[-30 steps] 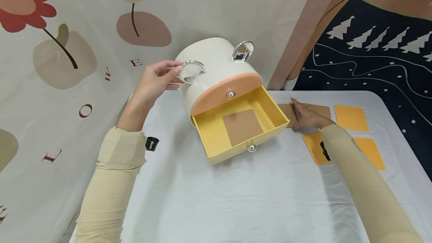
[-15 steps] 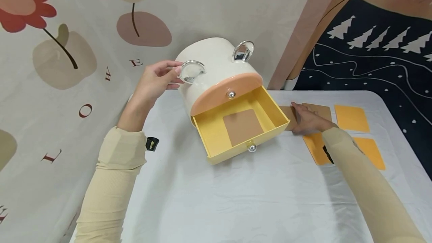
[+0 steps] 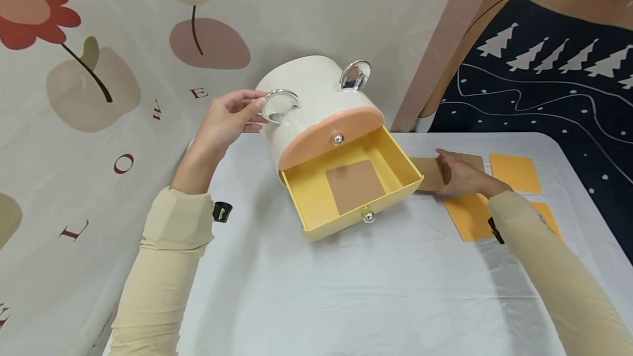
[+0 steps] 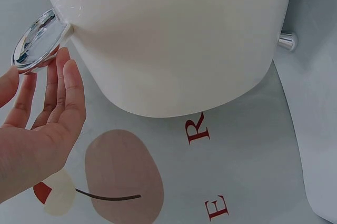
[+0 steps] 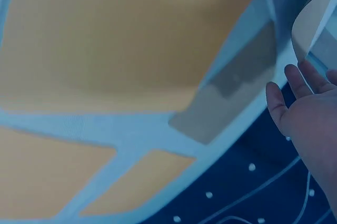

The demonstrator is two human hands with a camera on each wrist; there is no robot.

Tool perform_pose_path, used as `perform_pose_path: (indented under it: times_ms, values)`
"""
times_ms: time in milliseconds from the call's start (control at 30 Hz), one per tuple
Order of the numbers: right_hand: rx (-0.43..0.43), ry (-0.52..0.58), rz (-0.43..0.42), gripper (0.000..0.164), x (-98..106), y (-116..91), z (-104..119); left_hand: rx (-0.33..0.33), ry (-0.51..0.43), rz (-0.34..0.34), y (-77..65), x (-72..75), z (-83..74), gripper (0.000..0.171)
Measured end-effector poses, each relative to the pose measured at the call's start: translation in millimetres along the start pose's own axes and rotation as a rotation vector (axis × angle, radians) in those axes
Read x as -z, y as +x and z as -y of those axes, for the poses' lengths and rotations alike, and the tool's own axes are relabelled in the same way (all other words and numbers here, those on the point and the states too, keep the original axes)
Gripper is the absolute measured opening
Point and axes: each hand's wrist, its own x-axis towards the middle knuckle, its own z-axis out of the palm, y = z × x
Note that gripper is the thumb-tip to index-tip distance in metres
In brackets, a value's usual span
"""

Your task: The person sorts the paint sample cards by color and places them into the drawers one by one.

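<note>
Compared with half a second ago, the right hand (image 3: 467,173) has been drawn slightly to its own right, and more of the lower right orange card (image 3: 548,216) is now covered by the right sleeve (image 3: 549,257). The silvery ear (image 3: 280,104) of the white cabinet (image 3: 306,78) is still pinched between thumb and fingers of the left hand (image 3: 229,117).

The brown card (image 3: 426,172) lies directly left of the right hand, its near end held between thumb and curled fingers. Just behind that hand a second brown card (image 3: 472,159) is seen on the cloth. The pulled-out yellow drawer (image 3: 305,202) stands farther left, with a square brown card (image 3: 355,187) inside.

The held card's far end is hidden by the drawer wall. In the right wrist view the thumb is cut off at the edge, and the large orange card (image 5: 121,39) in the foreground is blurred.
</note>
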Motion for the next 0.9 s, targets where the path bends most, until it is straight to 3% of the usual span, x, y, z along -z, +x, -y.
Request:
perform_pose_path:
  times_ms: [467, 633, 900]
  values:
    - [0.107, -0.027, -0.119, 0.105, 80, -52, 20, 0.004, -0.025, 0.001, -0.1, 1.6, -0.7, 0.036]
    - [0.209, -0.033, -0.190, 0.104, 101, -68, 38, -0.002, -0.037, 0.006, 0.1, 1.3, -1.3, 0.036]
    - [0.424, -0.074, -0.171, 0.106, 110, -76, 86, 0.001, -0.034, 0.007, -0.4, 0.4, -1.2, 0.035]
